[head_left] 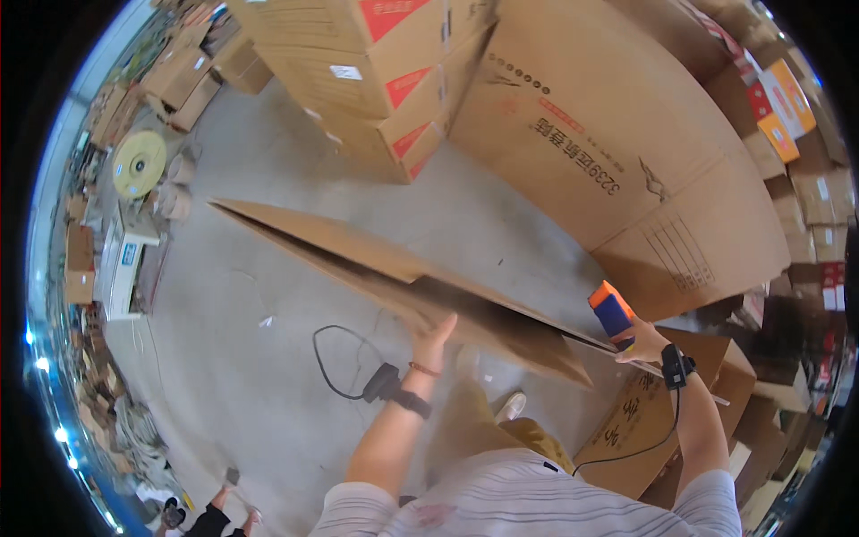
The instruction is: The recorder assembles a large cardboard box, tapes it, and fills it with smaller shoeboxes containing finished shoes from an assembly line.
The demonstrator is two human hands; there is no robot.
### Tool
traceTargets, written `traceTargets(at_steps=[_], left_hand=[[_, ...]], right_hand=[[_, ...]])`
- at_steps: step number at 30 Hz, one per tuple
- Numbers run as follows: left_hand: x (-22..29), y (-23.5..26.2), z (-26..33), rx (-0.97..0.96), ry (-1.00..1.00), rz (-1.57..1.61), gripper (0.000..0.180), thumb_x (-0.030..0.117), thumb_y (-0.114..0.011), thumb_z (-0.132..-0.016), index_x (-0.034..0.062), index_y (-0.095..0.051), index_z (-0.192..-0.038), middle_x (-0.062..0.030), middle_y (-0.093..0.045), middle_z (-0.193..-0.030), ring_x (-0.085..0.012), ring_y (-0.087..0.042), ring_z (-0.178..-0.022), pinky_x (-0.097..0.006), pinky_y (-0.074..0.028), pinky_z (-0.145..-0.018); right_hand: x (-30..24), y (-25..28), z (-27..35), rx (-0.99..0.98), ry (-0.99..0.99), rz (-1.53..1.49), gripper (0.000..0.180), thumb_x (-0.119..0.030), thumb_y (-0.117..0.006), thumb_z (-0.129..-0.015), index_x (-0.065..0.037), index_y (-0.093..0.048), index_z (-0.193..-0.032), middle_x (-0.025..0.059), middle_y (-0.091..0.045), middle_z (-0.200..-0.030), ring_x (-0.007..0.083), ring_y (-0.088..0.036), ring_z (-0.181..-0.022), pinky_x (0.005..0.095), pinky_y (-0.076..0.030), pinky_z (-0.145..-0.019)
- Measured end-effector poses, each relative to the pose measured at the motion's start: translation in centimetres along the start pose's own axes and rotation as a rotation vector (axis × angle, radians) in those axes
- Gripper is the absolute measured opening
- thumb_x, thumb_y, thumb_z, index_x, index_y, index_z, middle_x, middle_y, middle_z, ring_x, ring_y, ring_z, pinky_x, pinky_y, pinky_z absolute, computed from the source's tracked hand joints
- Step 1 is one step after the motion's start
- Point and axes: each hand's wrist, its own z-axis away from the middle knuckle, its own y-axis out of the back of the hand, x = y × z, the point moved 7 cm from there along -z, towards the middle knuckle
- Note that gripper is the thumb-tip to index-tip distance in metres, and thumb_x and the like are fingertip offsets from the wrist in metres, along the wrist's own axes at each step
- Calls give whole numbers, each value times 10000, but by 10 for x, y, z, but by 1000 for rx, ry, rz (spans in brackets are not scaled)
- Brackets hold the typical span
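A partly flattened cardboard box (358, 259) stands slanted in front of me, its long slot gaping between two panels. My left hand (434, 340) grips the near panel, thumb up along the edge and fingers hidden by the board. In my right hand (642, 342) is a blue-and-orange block-shaped tool (614, 313), possibly a tape dispenser. That hand is at the right end of the box, with its fingertips close to the edge; whether they touch it I cannot tell. Both wrists carry dark bands with small black devices and cables.
Taped cartons (358, 80) are stacked at the far side. A large flat printed cardboard sheet (617, 152) leans right of them. An open carton (644, 421) stands by my right leg. Left are a yellow reel (140, 165) and a white machine (125, 259). Another person (215, 519) is at lower left.
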Motion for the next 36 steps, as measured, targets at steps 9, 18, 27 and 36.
traceTargets(at_steps=[9, 18, 27, 36], left_hand=[[-21, 41, 40, -192, 490, -122, 121, -14, -608, -665, 66, -548, -733, -11, -549, -699, -131, -534, -651, -250, -409, -546], [-11, 23, 133, -198, 513, -82, 442, -95, -526, -671, 69, -478, -1079, -59, -567, -903, -191, -582, -773, -309, -496, -626], [-39, -30, 153, -251, 489, -3, 246, -16, -505, -654, 7, -538, -897, -96, -571, -899, -222, -564, -837, -376, -473, -707], [-117, -130, 303, -505, 771, -362, 190, 77, -517, -724, -16, -510, -889, -126, -554, -963, -239, -551, -896, -388, -437, -791]], right_hand=[[-70, 36, 13, 839, 290, 368, 247, -375, -674, -640, -129, -671, -615, 90, -502, -737, 240, -499, -758, 350, -349, -709], [-31, 130, -11, 968, -87, 331, 274, -458, -576, -731, -221, -689, -809, 63, -603, -874, 193, -533, -948, 394, -311, -907], [111, 84, 149, 1277, -147, -62, 152, -341, -660, -669, -196, -680, -707, 22, -594, -790, 193, -541, -888, 385, -353, -870], [340, -152, 308, 1161, -896, -786, 423, -504, -583, -723, -108, -689, -831, 75, -641, -785, 198, -596, -772, 319, -454, -746]])
